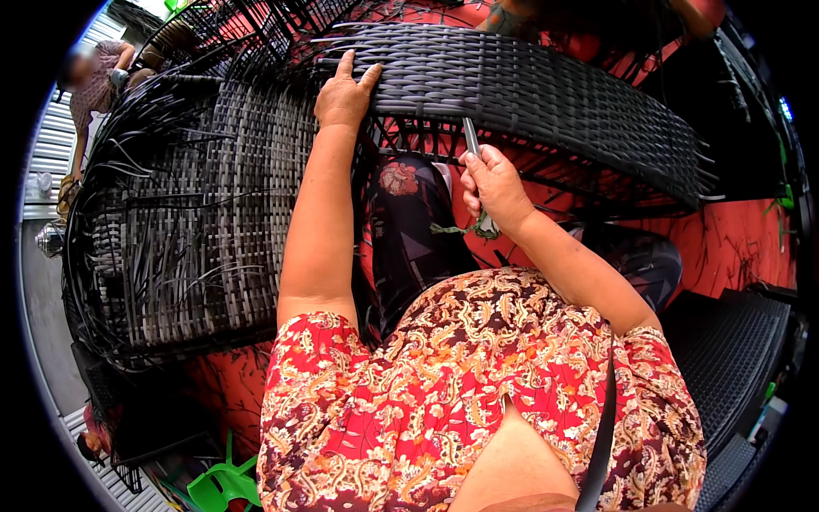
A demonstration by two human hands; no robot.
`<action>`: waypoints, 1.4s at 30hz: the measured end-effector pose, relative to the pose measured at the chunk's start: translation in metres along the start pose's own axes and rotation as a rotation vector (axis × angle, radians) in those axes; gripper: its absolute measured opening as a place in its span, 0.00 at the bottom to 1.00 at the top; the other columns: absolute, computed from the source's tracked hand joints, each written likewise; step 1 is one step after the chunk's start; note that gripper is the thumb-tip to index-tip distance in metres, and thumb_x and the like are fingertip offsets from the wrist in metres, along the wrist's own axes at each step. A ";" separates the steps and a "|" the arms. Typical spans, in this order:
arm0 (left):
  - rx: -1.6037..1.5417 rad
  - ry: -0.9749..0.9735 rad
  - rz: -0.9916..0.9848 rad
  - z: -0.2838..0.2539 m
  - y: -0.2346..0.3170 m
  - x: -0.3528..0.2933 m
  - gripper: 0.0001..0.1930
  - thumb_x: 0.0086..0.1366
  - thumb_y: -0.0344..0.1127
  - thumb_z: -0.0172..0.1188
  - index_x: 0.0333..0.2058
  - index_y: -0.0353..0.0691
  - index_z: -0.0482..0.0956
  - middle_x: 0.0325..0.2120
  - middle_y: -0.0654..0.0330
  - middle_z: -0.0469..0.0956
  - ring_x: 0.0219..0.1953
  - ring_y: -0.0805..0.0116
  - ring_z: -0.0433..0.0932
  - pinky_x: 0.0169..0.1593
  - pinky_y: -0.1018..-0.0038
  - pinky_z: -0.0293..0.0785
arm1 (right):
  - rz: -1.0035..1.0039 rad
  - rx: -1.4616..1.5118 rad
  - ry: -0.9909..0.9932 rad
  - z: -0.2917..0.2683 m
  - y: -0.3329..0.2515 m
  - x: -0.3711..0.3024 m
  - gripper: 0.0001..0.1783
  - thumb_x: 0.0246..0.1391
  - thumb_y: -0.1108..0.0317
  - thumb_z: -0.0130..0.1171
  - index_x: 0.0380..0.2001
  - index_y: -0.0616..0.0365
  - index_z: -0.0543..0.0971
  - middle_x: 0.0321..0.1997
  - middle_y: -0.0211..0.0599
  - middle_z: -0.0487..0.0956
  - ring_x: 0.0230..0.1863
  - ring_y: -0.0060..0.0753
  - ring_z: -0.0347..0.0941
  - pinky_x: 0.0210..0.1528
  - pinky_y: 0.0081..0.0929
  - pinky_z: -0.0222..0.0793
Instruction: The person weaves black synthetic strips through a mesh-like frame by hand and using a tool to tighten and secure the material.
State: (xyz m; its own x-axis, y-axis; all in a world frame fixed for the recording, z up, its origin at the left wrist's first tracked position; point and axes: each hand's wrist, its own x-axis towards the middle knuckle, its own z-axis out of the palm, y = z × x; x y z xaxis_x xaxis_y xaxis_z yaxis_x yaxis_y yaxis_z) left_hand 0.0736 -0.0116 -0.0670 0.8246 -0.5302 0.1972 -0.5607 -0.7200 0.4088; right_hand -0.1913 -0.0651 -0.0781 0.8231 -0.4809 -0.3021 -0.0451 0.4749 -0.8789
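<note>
A long dark grey woven rattan piece (520, 81) lies across in front of me on a black frame, its loose strand ends sticking out at both ends. My left hand (343, 101) rests on its left end, thumb and forefinger apart and pressing on the weave. The other fingers of that hand are mostly hidden. My right hand (499, 189) is wrapped round a slim metal tool (470, 136) with green material at its lower end. Its tip is by the near edge of the woven piece; I cannot tell whether they touch.
A larger half-woven rattan piece (230, 205) with many loose strands stands at my left. Black strips litter the red floor (742, 239). A green plastic chair (226, 485) is at the lower left. Another person (98, 81) is at the far left, and a dark woven panel (725, 350) lies right.
</note>
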 end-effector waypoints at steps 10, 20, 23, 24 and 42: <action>0.012 0.006 -0.013 -0.002 0.000 -0.001 0.37 0.56 0.71 0.46 0.60 0.59 0.62 0.40 0.50 0.79 0.44 0.52 0.77 0.42 0.59 0.73 | 0.084 0.094 -0.045 0.006 -0.003 -0.011 0.09 0.63 0.60 0.45 0.33 0.52 0.66 0.19 0.24 0.65 0.12 0.18 0.60 0.12 0.19 0.58; 0.000 -0.013 -0.023 -0.005 0.004 -0.003 0.37 0.56 0.71 0.46 0.60 0.58 0.63 0.41 0.49 0.78 0.45 0.50 0.76 0.44 0.59 0.72 | -0.033 -0.070 -0.038 -0.005 0.004 -0.002 0.09 0.64 0.63 0.43 0.30 0.54 0.66 0.18 0.25 0.64 0.11 0.17 0.58 0.12 0.16 0.56; -0.004 -0.014 -0.032 -0.006 0.002 -0.004 0.38 0.55 0.72 0.46 0.60 0.58 0.63 0.42 0.47 0.78 0.45 0.49 0.76 0.45 0.59 0.72 | -0.050 -0.098 -0.031 -0.004 0.004 -0.001 0.09 0.64 0.64 0.42 0.30 0.54 0.65 0.17 0.25 0.64 0.10 0.17 0.56 0.11 0.16 0.55; 0.008 -0.010 -0.035 -0.004 0.000 -0.004 0.38 0.55 0.71 0.47 0.60 0.58 0.63 0.41 0.48 0.78 0.45 0.50 0.76 0.44 0.59 0.72 | -0.051 -0.098 -0.030 -0.003 0.003 -0.002 0.08 0.64 0.65 0.42 0.30 0.54 0.65 0.17 0.25 0.64 0.10 0.17 0.56 0.11 0.16 0.55; -0.013 0.031 -0.005 0.002 0.000 -0.001 0.37 0.55 0.70 0.48 0.60 0.59 0.63 0.38 0.50 0.79 0.43 0.51 0.77 0.42 0.58 0.73 | 0.061 0.082 -0.030 -0.009 -0.018 -0.004 0.09 0.63 0.62 0.44 0.33 0.56 0.66 0.18 0.26 0.65 0.12 0.19 0.60 0.12 0.19 0.57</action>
State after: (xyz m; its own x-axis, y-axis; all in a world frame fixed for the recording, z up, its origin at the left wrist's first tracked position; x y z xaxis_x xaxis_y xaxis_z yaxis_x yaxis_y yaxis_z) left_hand 0.0723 -0.0122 -0.0687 0.8296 -0.5120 0.2227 -0.5555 -0.7169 0.4212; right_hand -0.1990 -0.0776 -0.0643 0.8369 -0.4275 -0.3418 -0.0499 0.5622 -0.8255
